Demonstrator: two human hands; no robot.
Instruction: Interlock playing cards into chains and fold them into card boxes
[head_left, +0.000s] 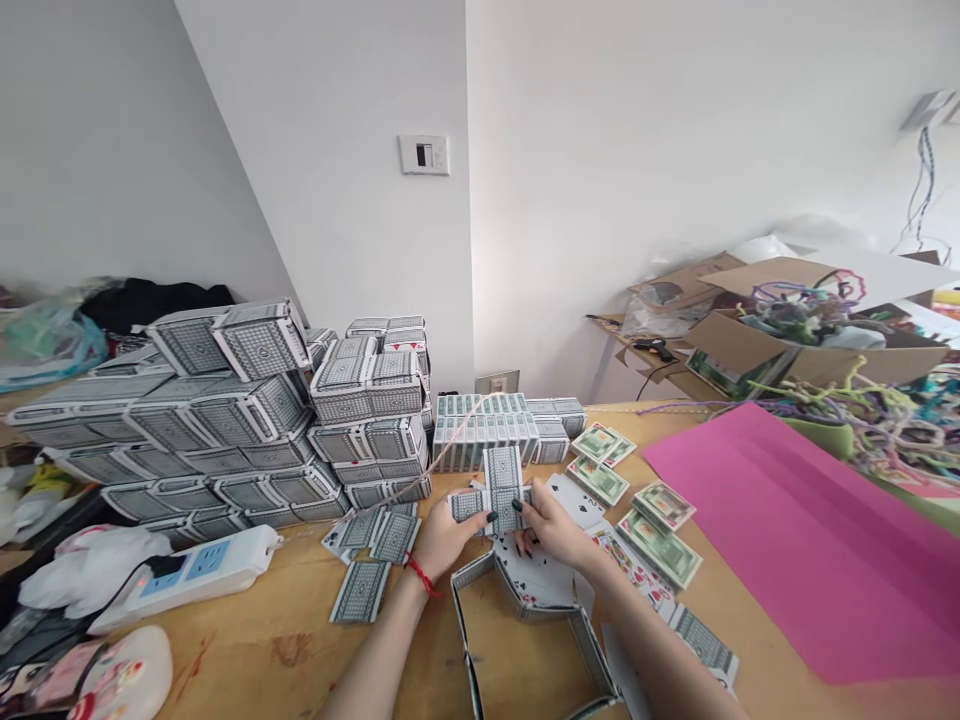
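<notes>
Playing cards [502, 475] with grey patterned backs, set crosswise to one another, are pinched between my two hands above the middle of the table. My left hand [442, 537] grips their left side, thumb on top. My right hand [556, 527] holds the right side, its thumb pressed on the backs and some fingers underneath. Just below stands a low frame of folded cards [589, 640]. Face-up cards [544, 572] lie beneath my right hand, partly hidden by it. Loose face-down cards [361, 590] rest left of my left wrist.
Large stacks of card-built blocks [247, 410] fill the back left. A white power strip [199, 572] lies in front of them. Green-printed card stacks [660, 545] and a pink sheet [810, 560] are on the right, near a cardboard box [847, 360] of pipe cleaners.
</notes>
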